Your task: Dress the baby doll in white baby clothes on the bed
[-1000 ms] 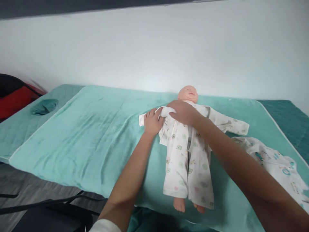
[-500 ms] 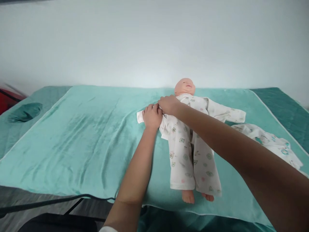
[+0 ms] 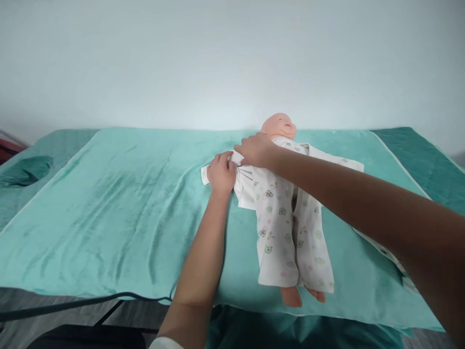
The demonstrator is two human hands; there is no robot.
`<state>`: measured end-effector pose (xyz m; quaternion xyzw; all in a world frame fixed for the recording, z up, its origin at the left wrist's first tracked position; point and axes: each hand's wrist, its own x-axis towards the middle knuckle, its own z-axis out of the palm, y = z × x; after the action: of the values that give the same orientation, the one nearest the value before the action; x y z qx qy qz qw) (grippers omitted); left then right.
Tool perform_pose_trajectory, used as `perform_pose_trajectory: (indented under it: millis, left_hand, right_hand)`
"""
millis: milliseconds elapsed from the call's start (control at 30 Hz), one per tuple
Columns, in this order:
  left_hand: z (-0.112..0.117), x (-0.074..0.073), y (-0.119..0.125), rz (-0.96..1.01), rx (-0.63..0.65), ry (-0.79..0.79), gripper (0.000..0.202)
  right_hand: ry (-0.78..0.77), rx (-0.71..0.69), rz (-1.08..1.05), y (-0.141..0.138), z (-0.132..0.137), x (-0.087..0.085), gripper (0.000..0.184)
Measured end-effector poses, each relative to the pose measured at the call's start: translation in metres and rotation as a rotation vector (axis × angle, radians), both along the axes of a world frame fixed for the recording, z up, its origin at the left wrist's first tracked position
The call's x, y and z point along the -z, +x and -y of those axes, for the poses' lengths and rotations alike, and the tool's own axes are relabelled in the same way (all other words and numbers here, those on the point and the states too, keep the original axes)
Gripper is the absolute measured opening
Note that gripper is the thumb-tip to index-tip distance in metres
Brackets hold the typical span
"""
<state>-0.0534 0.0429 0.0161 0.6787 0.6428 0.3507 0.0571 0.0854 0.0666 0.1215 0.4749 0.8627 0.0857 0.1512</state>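
Observation:
A baby doll (image 3: 279, 127) lies on its back, its bare feet toward me, wearing a white patterned top (image 3: 245, 186) and white trousers (image 3: 278, 242) with small printed animals. My left hand (image 3: 221, 173) is closed around the top's sleeve on the left, whose cuff pokes out past the fingers. Higher on that same sleeve, near the doll's shoulder, my right hand (image 3: 255, 149) is closed on the fabric. Between the two hands the cloth is drawn into creases. The doll's hand on this side is not visible, and my right forearm covers part of its chest.
A light green sheet (image 3: 119, 208) with wrinkles covers the bed beneath the doll. Another white printed garment (image 3: 381, 249) lies at the right, mostly behind my right arm. A dark hole (image 3: 27, 170) is at the bed's left end. A black cable (image 3: 109, 296) runs along the front edge.
Both hands stay on the sleeve; my left hand has shifted slightly left, drawing the sleeve tauter. The doll's head and body have turned a little to the right.

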Motion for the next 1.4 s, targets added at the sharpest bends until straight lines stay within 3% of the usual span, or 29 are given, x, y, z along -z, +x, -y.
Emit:
perform_pose_trajectory:
  millis: [233, 533, 733, 900, 1067, 1167, 1267, 1400]
  left_hand:
    - [0.005, 0.002, -0.004, 0.045, -0.041, -0.017, 0.036]
    - [0.011, -0.001, -0.01, 0.036, -0.065, -0.191, 0.036]
    - [0.007, 0.001, -0.012, -0.086, -0.014, -0.131, 0.041]
    - [0.007, -0.001, -0.013, -0.203, -0.01, -0.069, 0.038]
    - [0.009, -0.002, -0.013, -0.25, 0.106, -0.044, 0.052]
    - [0.011, -0.001, -0.014, -0.227, 0.082, -0.05, 0.05]
    - [0.013, 0.001, -0.014, -0.194, 0.006, -0.063, 0.047]
    - [0.015, 0.005, -0.011, -0.172, -0.085, -0.076, 0.047]
  right_hand:
    - [0.06, -0.021, 0.039, 0.03, 0.004, -0.014, 0.031]
    - [0.116, 0.006, 0.014, 0.048, 0.002, -0.015, 0.029]
    - [0.057, 0.004, -0.005, 0.035, 0.004, -0.014, 0.032]
    - [-0.021, -0.009, -0.024, 0.016, 0.003, -0.003, 0.031]
    - [-0.039, -0.024, -0.1, 0.009, 0.004, 0.004, 0.033]
    - [-0.04, 0.01, -0.232, 0.018, 0.011, 0.001, 0.033]
    - [0.071, 0.067, -0.533, 0.047, 0.026, 0.004, 0.034]
    - [0.441, 0.272, -1.034, 0.113, 0.051, 0.039, 0.032]
